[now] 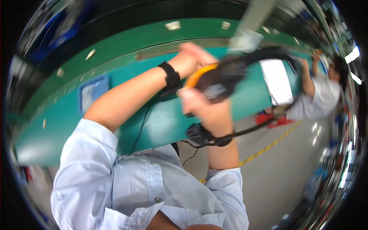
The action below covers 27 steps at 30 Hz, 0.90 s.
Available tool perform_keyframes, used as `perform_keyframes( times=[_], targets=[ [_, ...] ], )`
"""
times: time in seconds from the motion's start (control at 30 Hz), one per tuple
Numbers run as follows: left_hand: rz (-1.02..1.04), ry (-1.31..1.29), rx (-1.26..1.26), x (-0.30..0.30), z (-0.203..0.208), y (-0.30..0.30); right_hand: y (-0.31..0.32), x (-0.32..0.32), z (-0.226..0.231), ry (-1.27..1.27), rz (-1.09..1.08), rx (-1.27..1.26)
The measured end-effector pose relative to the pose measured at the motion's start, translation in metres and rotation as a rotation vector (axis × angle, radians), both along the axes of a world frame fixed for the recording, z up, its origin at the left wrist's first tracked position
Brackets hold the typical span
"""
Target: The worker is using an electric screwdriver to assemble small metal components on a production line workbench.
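Note:
In front of me, over the green bench, is a pair of black headphones [226,76] with an orange rim on the near ear cup. A dark band arcs away from it to the right; motion smears the details. At the cup's far left side, my left hand [193,57] grips the orange rim, its fingers partly hidden behind it. My right hand [205,109] holds the cup from the near side, thumb toward the left. A black wrist strap [170,75] is on my left wrist, and a black wrist device [205,135] is on my right.
On the green bench [153,128], a blue tray [94,92] lies left of my left forearm. A white sheet [276,82] lies at the right, near a co-worker [320,96] in a light shirt. Small white pieces [173,25] dot the far green ledge. A thin cable [142,124] crosses the bench.

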<state>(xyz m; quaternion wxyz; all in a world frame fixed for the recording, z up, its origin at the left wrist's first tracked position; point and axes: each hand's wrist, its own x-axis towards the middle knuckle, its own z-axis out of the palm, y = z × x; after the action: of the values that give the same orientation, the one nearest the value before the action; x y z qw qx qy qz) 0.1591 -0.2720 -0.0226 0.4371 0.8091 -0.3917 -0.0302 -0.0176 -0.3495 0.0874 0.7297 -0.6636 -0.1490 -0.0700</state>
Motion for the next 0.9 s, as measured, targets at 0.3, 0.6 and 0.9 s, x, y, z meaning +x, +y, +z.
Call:
perform_keyframes(
  times=[0.3, 0.6, 0.9],
  targets=[
    [0.374, 0.089, 0.293, -0.219, 0.054, 0.224, 0.087, 0.026, 0.037, -0.194, 0.14, 0.283],
    [0.504, 0.093, 0.254, -0.244, 0.025, 0.259, 0.204, 0.064, 0.011, -0.267, 0.189, 0.261],
    [0.446, 0.212, 0.144, -0.244, 0.027, 0.266, 0.225, 0.082, -0.024, -0.196, 0.18, 0.185]
  ],
)
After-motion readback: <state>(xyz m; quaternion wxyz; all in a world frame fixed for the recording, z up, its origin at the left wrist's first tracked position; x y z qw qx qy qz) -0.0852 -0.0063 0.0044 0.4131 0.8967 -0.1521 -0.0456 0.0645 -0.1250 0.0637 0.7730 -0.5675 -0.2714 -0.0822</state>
